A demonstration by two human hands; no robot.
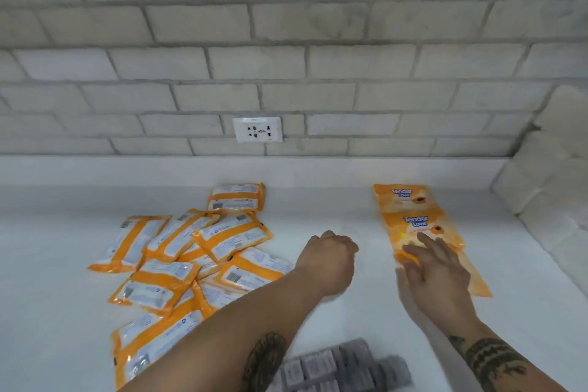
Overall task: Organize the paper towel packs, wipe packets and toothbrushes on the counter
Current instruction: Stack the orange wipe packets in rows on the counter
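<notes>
Sorting looks barely started imo. On the left of the bench (334, 200) there's a messy pile of wipe packets (197, 251), orange and white. They overlap every which way and are mostly printed-back up. Over on the right is a neat row of packets (416, 223) laid label up, running far to near, each one overlapping the next like shingles. I count three.

The right hand (439, 277) lies flat on the nearest one with its fingers spread. My guess is it's pressing the packet down and squaring it with the others so the row lines up. The left hand (327, 259) is between pile and row, curled into a loose fist with nothing visible in it. Can't tell if it's touching the bench, but it's well placed to go for the pile.

Right at the near edge there's a bunch of grey packs (340, 366), too blurry to say what they are. I can't pick out any toothbrushes or paper towel packs for sure.
</notes>
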